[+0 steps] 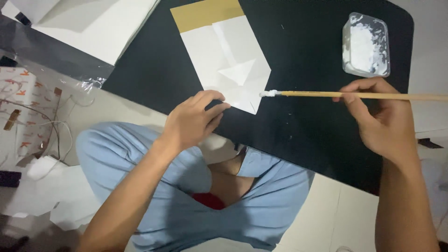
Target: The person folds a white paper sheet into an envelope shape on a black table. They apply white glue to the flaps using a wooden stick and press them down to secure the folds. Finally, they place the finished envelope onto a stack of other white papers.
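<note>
Brush [354, 95] lies level, tip left, on paper [228, 60] corner.
Right hand [382, 119] fingers pinched on brush handle; left hand [193, 119] presses paper, fingers together, mid board [303, 135]; tub [366, 44] at far right corner.

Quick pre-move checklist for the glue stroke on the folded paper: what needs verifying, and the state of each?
1. Left hand pins the folded white paper at its near edge: ok.
2. Right hand grips the wooden brush along the handle: ok.
3. Brush tip carries white paste: ok.
4. Tip sits at the paper's right corner edge; actual contact with the paper: cannot tell.
5. Paste tub open, on the black mat beyond the right hand, apart from the paper: ok.
6. Left fingertips lie away from the brush tip: ok.
</note>
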